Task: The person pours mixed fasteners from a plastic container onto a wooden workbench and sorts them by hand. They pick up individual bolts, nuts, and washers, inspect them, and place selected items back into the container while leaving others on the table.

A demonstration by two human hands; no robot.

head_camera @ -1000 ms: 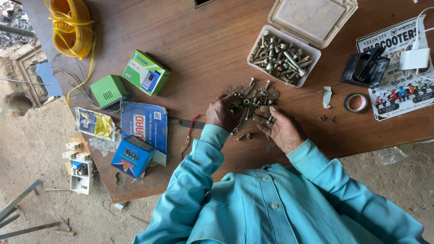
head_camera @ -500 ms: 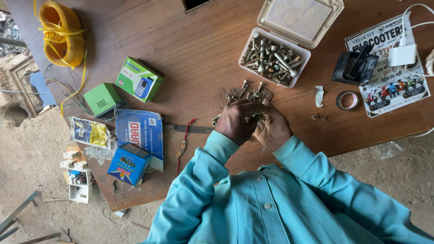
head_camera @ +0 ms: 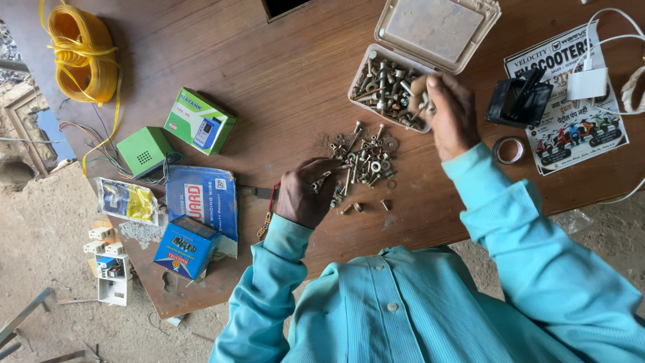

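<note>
**Sorting small hardware on a wooden counter**

A person in a turquoise shirt leans over a brown wooden counter (head_camera: 269,67). The right hand (head_camera: 449,114) hovers over the near edge of an open white plastic box (head_camera: 386,87) full of screws and bolts, its lid tipped back behind it. The fingers (head_camera: 423,91) of that hand are pinched together on what looks like a small metal piece, though the piece is too small to name with certainty. The left hand (head_camera: 306,195) rests on the counter at the left edge of a loose pile of screws, nuts and washers (head_camera: 366,161), its fingers curled onto a few pieces at the fringe; whether they actually grip one cannot be told.

The hardware would handle as small, hard, stiff metal, light singly but prone to roll and slip. Judging by shape, a screw is best taken by its shank between thumb and forefinger, and a washer by its rim.

Around the work lie a coil of yellow wire (head_camera: 80,50), two green boxes (head_camera: 199,121), a blue box (head_camera: 185,245), a roll of tape (head_camera: 508,149), a white charger (head_camera: 586,84) and a printed leaflet (head_camera: 571,128).
</note>
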